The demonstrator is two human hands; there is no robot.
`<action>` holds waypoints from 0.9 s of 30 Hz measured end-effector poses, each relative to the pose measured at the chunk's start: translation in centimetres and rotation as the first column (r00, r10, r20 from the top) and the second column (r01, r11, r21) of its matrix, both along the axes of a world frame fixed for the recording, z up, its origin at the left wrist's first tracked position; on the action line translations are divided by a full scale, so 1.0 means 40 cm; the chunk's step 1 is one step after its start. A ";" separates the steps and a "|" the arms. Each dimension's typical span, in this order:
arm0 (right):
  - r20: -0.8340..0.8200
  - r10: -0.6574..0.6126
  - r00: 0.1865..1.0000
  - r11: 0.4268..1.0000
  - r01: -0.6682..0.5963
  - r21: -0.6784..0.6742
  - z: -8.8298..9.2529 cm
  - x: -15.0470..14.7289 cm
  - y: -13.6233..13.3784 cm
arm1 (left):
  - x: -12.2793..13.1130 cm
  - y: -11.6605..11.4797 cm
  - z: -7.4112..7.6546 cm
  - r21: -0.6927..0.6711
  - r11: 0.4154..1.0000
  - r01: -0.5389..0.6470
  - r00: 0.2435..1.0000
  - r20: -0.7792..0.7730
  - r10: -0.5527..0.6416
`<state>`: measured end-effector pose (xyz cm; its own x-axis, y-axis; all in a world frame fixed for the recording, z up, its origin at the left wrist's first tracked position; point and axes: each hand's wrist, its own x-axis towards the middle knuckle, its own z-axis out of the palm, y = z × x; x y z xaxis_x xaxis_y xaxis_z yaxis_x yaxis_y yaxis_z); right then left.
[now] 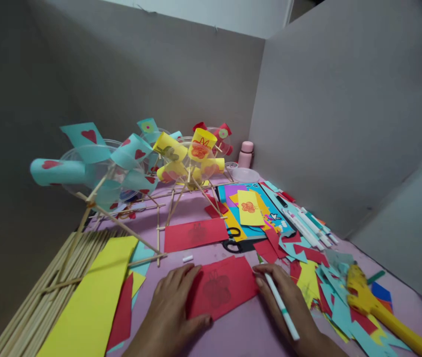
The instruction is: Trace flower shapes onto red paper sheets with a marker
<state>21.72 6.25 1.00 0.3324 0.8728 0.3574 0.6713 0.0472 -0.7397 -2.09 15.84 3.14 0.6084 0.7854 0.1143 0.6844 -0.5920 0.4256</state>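
Note:
A piece of red paper [238,280] with a dark butterfly drawn on it lies on the pink tabletop in front of me. My left hand [169,310] rests over its left edge, thumb and fingers apart. A white marker [281,305] with a green band and green tip is held in my right hand [288,300], at the paper's right edge. The tip points away from me, near the upper right corner. Just beyond the paper are a small white cap [187,259] and another red strip [196,234] with a faint drawing.
Paper-and-stick wheels [101,173] stand at the left and back. Bamboo sticks [32,297] and yellow paper [91,297] lie left. Black-handled scissors [232,239], a yellow card [251,208] and several markers [303,228] lie beyond; paper scraps and a yellow glue gun [378,307] lie right.

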 end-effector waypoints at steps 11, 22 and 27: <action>0.229 0.080 0.970 0.997 -0.079 -0.014 -0.026 0.008 -0.005 | -0.063 0.068 0.061 0.099 0.957 -0.272 0.910 0.350 0.222; 0.228 0.159 0.961 0.987 -0.160 -0.017 -0.041 -0.006 0.009 | -0.011 0.012 0.032 0.026 1.000 0.005 0.996 0.089 -0.007; 0.128 0.149 0.981 0.989 -0.149 -0.007 -0.032 -0.009 0.016 | -0.008 0.009 -0.002 0.036 0.999 0.005 1.000 0.017 -0.005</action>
